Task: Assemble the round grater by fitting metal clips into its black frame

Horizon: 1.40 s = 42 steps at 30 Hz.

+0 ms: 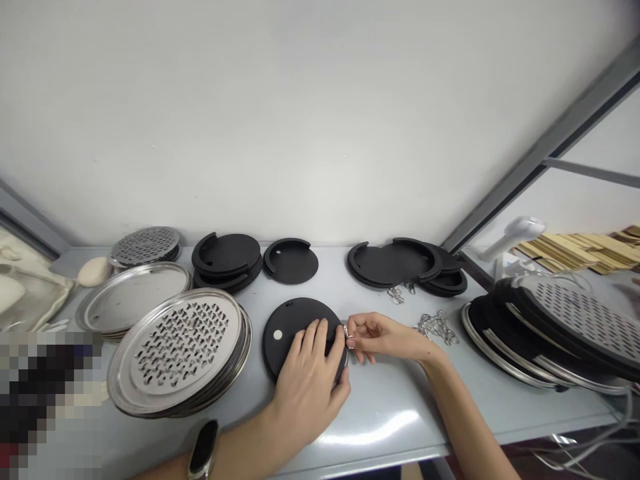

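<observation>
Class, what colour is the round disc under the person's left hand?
The round disc is black, as the head view shows.

I'm watching one camera sitting on the person's head; it's facing forward and down, viewing the desk (390,400) from close above and taking in the wall (320,120) beyond.

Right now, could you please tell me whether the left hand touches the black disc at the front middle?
Touching. The head view shows the left hand lying across the top of the black disc, with no visible gap.
</observation>
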Tool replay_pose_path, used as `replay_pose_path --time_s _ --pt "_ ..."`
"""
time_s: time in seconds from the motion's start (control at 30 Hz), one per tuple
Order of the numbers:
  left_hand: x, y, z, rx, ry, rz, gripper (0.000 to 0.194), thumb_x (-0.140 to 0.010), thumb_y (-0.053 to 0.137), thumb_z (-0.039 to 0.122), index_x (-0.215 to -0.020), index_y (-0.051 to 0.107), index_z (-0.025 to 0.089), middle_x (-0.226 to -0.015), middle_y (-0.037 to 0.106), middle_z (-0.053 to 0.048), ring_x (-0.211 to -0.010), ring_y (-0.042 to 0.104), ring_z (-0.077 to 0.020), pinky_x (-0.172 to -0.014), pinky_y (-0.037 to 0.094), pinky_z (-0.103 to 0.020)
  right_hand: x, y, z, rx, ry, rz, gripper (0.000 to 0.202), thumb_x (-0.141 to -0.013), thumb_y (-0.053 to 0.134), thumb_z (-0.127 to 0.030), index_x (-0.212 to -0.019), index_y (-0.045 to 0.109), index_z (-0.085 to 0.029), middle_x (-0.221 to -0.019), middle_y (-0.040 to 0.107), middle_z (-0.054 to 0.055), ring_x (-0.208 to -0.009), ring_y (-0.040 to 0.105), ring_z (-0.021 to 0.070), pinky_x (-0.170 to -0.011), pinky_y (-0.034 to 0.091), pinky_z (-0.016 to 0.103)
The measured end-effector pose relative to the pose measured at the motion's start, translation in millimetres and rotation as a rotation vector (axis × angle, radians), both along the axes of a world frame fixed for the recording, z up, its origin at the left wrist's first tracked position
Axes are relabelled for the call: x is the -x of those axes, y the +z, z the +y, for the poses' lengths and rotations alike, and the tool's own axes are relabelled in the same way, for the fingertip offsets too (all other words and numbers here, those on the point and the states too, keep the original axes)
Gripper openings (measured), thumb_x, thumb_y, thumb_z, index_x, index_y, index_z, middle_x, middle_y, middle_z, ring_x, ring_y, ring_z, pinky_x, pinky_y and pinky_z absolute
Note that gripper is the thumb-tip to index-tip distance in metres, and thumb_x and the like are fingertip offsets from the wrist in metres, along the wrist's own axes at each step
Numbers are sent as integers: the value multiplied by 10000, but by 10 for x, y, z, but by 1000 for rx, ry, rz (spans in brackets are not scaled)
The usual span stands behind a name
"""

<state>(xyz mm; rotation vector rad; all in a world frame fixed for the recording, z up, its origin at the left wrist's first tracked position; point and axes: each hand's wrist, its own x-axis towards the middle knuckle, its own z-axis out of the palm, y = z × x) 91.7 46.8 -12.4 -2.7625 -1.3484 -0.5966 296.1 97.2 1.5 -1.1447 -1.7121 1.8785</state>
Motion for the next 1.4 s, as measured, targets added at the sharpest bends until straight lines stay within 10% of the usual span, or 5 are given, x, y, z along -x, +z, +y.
replay_pose_path --time_s 1.4 --pt "5 -17 -9 -18 -12 -12 488 -865 495 268 -1344 458 178 -1300 484 -185 -1199 450 -329 -937 417 -476 -4 47 -17 -29 -10 -9 314 -875 599 -458 -803 492 -172 -661 548 -32 -606 514 91 -569 385 218"
